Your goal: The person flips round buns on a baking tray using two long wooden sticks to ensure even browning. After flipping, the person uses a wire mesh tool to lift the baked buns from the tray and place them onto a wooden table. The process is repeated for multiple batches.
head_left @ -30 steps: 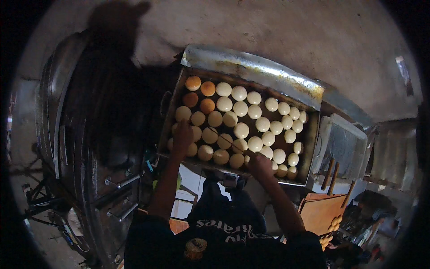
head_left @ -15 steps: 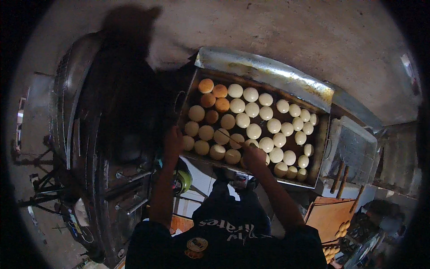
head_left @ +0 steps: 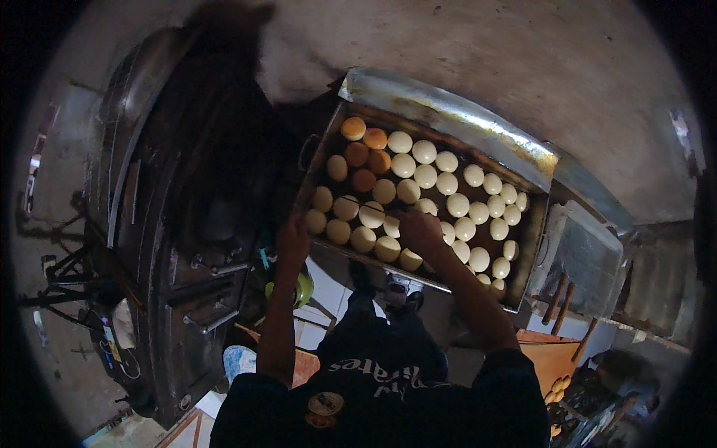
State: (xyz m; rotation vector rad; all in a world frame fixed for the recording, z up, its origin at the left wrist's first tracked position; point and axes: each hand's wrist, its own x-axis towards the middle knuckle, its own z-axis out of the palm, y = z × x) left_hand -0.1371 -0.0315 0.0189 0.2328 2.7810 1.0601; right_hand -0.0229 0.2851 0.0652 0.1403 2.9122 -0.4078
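A wide rectangular metal fryer [head_left: 535,278] is in front of me, with many round dough balls [head_left: 425,176] floating in dark liquid. Most are pale; several at the far left show browned tops [head_left: 356,154]. My right hand [head_left: 420,233] is closed around a thin stick [head_left: 364,204], held over the near-left rows. The stick's tip points left, close to the pale balls below the browned group. My left hand [head_left: 292,237] is at the fryer's near-left corner, by the rim. Its fingers are too dark to make out.
A bent metal sheet [head_left: 448,112] rises along the fryer's far edge. Dark oven-like equipment with metal handles [head_left: 216,321] stands to the left. On the right are a mesh-topped stand [head_left: 579,246] and wooden handles [head_left: 559,302]. A green round object [head_left: 302,290] sits below my left hand.
The stick has moved up and left across the rows with my right hand. The fifth ball of the browned group now shows a fuller brown top. The whole view has shifted slightly.
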